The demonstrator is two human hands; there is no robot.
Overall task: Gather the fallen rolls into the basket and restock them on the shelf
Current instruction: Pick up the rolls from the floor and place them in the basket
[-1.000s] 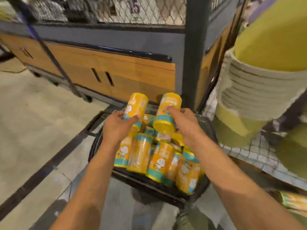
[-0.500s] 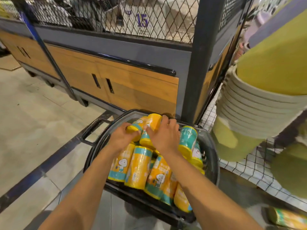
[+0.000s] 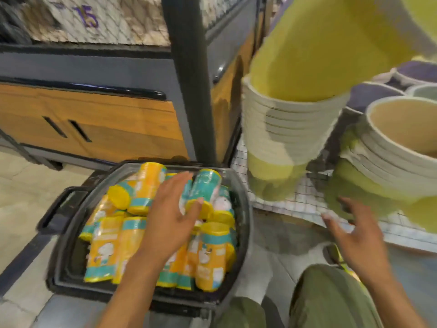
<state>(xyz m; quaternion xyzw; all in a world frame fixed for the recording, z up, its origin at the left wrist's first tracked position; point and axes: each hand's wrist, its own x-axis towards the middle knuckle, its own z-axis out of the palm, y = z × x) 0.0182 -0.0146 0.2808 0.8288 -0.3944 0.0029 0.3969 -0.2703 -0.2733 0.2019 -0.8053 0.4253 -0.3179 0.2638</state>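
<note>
Gripping nothing: left hand (image 3: pixel 172 215) spread flat over the rolls (image 3: pixel 131 245) heaped in the basket (image 3: pixel 244 233), likely steadying the pile. Reaching out with the right hand (image 3: pixel 354 235), fingers splayed, toward the floor (image 3: pixel 272 235) below the wire shelf (image 3: pixel 295 204) — probably for a stray.

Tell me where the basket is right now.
In the head view the basket sits on the floor at lower left-centre, just in front of the dark post, left of the wire shelf, with the left hand over its rolls.
</note>
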